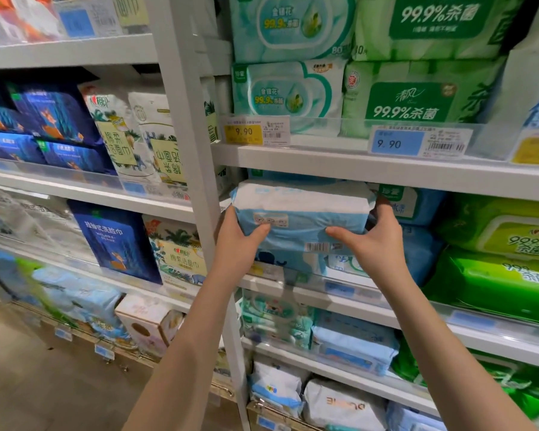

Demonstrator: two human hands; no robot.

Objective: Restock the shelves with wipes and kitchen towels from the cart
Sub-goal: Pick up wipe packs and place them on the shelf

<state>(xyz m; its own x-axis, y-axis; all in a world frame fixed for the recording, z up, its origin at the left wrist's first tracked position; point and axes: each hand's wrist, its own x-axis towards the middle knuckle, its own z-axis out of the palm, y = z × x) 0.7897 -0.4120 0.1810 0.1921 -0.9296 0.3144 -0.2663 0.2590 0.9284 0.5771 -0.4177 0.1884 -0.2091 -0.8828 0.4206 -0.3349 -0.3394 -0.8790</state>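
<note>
- Store shelves (pixel 84 185) fill your view, and every level is packed with wipes and tissue packs.
- Your left hand (pixel 235 241) and right hand (pixel 375 241) both grip one pale blue wipes pack (pixel 302 209), one hand at each end, with thumbs on the front face and fingers curled behind.
- You hold that pack at the mouth of the right-hand bay, just under the board (pixel 371 171) that carries the 9.90 tags (pixel 395 144).
- A white post (pixel 196 157) stands just beside your left hand, hemming in that end.
- Just beside your right hand sits a darker blue pack (pixel 417 206), and green packs (pixel 495 234) lie farther right.
- Under the held pack lie more blue packs (pixel 293 262); you cannot tell whether it rests on them.
- A clear lip (pixel 349 286) runs along the shelf front below your wrists.
- Only a thin gap shows between the pack's top and the board.
- Sideways, the pack nearly fills the space from the post to the darker blue pack.
</note>
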